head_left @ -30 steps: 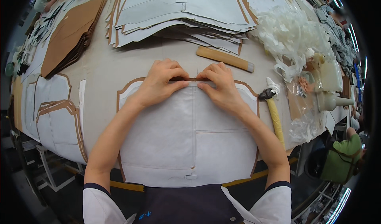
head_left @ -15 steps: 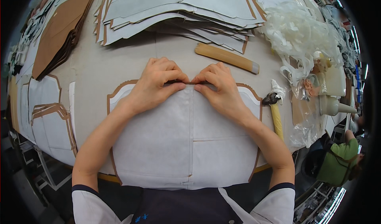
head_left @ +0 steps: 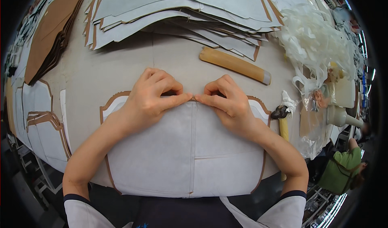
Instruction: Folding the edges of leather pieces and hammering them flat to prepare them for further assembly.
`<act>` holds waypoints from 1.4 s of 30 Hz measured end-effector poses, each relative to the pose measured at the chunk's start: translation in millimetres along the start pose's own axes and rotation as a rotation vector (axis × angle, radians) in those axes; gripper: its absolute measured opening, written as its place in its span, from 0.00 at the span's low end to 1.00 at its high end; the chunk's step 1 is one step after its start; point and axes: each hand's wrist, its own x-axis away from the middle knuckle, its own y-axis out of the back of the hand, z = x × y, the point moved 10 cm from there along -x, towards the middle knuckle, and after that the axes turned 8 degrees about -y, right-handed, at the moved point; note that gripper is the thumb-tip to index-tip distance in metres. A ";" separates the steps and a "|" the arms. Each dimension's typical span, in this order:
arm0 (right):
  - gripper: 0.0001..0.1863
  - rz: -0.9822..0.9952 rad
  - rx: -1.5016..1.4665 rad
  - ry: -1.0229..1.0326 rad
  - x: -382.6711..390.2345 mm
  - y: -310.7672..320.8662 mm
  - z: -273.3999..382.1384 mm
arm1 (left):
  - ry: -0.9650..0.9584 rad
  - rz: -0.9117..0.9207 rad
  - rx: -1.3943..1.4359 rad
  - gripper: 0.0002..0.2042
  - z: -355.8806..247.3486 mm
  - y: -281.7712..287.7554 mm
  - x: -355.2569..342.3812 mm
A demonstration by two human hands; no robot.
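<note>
A large panel [head_left: 153, 159] lies in front of me, its pale grey-white backing facing up and its edges brown. A seam with stitching runs down its middle, and a shorter seam crosses to the right. My left hand [head_left: 155, 92] pinches the far edge just left of that middle seam, thumb and fingertips together. Close beside it, my right hand [head_left: 228, 104] pinches the same edge on the other side of the seam. The fingertips of both hands almost meet. Both forearms rest over the panel's sides and hide parts of it.
Beyond my hands lie a tan bar [head_left: 234, 65] with a grey end and a stack of similar panels [head_left: 161, 9]. At right are a yellow-handled hammer [head_left: 284, 129], a heap of white strips [head_left: 319, 42] and a squeeze bottle [head_left: 341, 117]. Brown pieces [head_left: 52, 30] lie left.
The whole view has shifted, with the panel and hands lower in it. Both thumbs have moved onto the very edge at the seam; the hands still pinch there.
</note>
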 end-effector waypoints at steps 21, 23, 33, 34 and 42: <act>0.21 0.043 0.169 0.281 6.2 -4.4 19.3 | -0.187 0.065 -0.287 0.15 -30.3 -1.2 3.5; 0.21 0.047 0.177 0.304 5.1 -5.1 19.9 | -0.121 0.020 -0.221 0.18 -24.7 2.7 6.0; 0.20 0.028 0.183 0.275 5.3 -4.4 20.6 | 0.055 0.078 -0.072 0.23 -12.7 7.4 4.2; 0.20 0.028 0.182 0.274 4.6 -4.8 20.2 | 0.090 0.086 -0.052 0.24 -9.2 6.3 4.7; 0.13 -0.028 -0.003 -0.060 -9.5 1.1 2.3 | 0.253 0.056 0.067 0.16 3.7 1.8 1.1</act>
